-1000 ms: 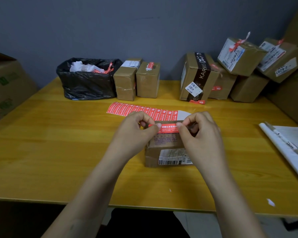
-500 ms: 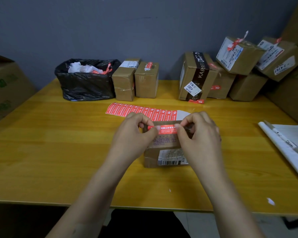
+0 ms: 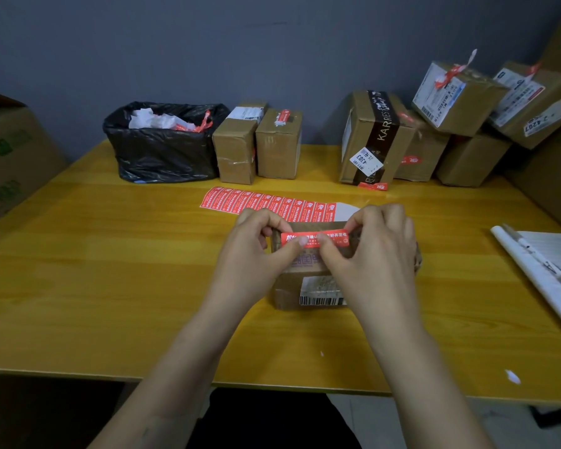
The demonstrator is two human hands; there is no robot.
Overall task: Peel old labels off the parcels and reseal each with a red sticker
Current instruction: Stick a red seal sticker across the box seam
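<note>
Both hands hold the red sticker (image 3: 337,237) at centre frame. The left hand (image 3: 259,251) and right hand (image 3: 373,254) each set a thumb on its printed face, thumbs almost touching, with the fingers curled over its far edge. The sticker lies across the top of a small brown parcel (image 3: 285,288) on the yellow table (image 3: 110,270). Whether it is fully stuck down cannot be told.

This looks like the sealing step for this parcel, near its end. A barcode label (image 3: 319,290) is on the parcel's near face, so peeling here may not be finished.

Just above the hands lies the sticker sheet (image 3: 266,204), with a long row of red stickers unused. At upper left a black bin bag (image 3: 162,153) holds crumpled white paper and red scraps, probably peeled labels. Beside it stand 2 boxes: the one with a red sticker on top (image 3: 279,147) seems done, while the other (image 3: 235,150) carries a white label. The stacked parcels at upper right (image 3: 457,92) show white labels too, so much work appears to be left.
</note>
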